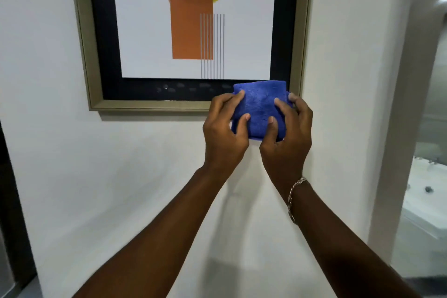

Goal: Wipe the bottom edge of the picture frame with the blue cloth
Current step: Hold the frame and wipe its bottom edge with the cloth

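Observation:
A picture frame (150,105) with a gold-grey moulding and a black inner mat hangs on the white wall. A folded blue cloth (260,104) lies against the frame's bottom right corner, covering part of the bottom edge and the mat. My left hand (225,133) grips the cloth's left side with thumb and fingers. My right hand (287,135) grips its right side; a chain bracelet sits on that wrist. Smudges show on the black mat left of the cloth.
The white wall (121,189) runs below and beside the frame. On the right a wall corner (396,128) opens onto a bathroom with a white bathtub (425,193). A dark door edge (9,213) stands at the far left.

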